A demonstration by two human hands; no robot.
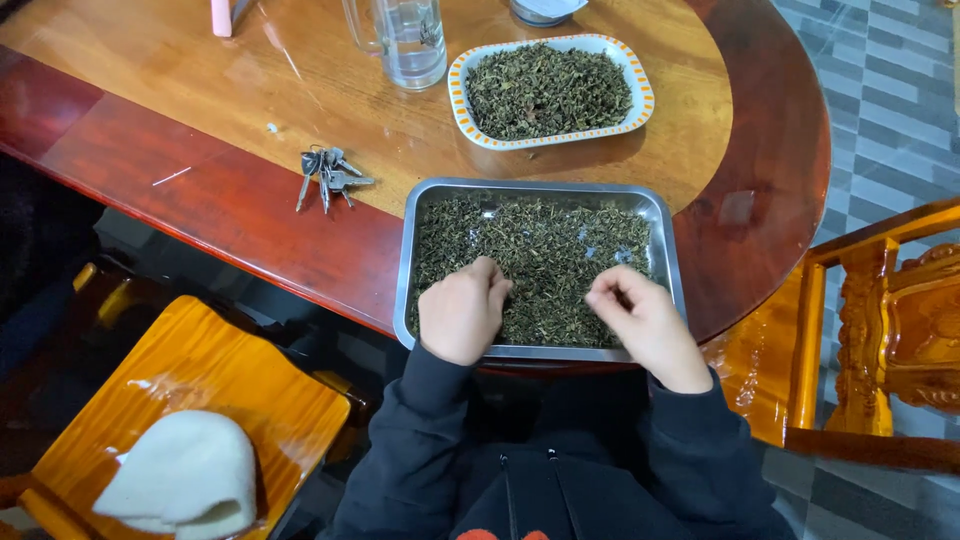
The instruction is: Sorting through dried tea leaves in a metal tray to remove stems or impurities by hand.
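My left hand (462,312) is curled closed and my right hand (640,315) pinches dried tea leaves (545,250) in a steel tray (665,250). The tray overhangs the worktop (230,200) edge; I judge pressing its near rim could tip it.

Tray interior: the steel tray (660,240) has raised walls, open from above.
Far side: the patterned dish (640,100) sits just beyond.
Left: the keys (328,175) lie near; bare worktop (180,130) beyond them.
Far edge: the glass jar (410,40) stands upright.
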